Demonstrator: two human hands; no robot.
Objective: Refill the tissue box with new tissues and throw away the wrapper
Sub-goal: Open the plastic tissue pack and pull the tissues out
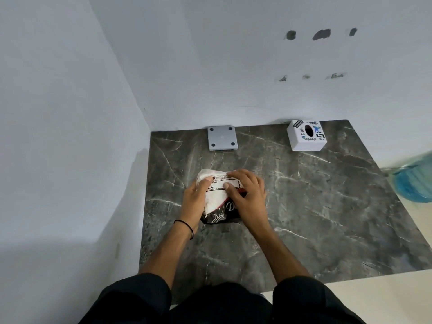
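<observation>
A pack of tissues in a white and black printed wrapper lies on the dark marble table, near its middle left. My left hand grips the pack's left side, thumb on top. My right hand presses down on its right half, fingers spread over the label. A white cube tissue box with stickers and a dark oval opening stands at the table's far right edge by the wall. A grey square plate with four dark feet, seemingly the box's base, lies flat at the back, apart from the box.
White walls close the table in on the left and at the back. A blue translucent water bottle stands off the table's right side. A cream floor strip runs along the table's right and near edges.
</observation>
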